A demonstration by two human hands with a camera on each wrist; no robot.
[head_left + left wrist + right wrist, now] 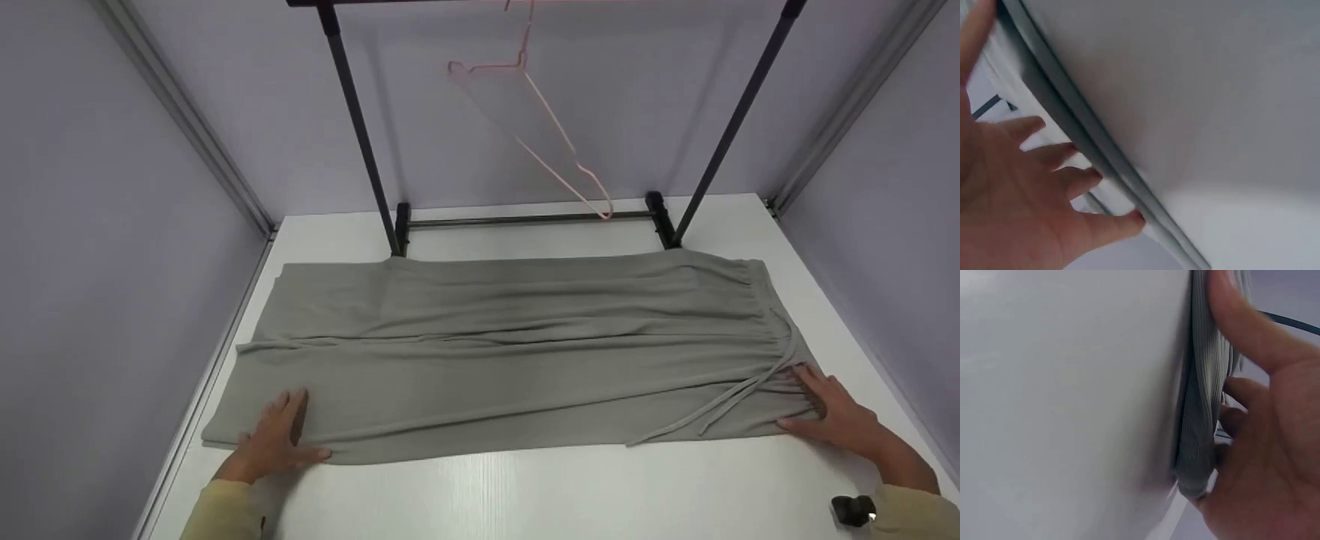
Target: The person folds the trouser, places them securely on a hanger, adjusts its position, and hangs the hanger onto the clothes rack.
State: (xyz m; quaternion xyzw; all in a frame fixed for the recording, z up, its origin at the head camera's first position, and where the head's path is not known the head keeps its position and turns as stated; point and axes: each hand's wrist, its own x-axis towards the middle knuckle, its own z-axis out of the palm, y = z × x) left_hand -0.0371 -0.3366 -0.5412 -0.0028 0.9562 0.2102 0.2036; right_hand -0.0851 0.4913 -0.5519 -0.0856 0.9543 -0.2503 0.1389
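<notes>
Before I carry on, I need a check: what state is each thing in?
Trousers: laid out lengthwise, creased
Drawstring: ends trailing loose
Left hand: spread at the trousers' leg end
Right hand: spread at the waistband
Hanger: bare, hanging aslant
Rack: standing upright
Table: partly covered by the trousers

The right grip touches ribbed grey cloth on a white surface.

Between left hand and right hand, grey drawstring trousers looked matt, creased cloth, the flat white tabletop beneath smoothly glossy.
</notes>
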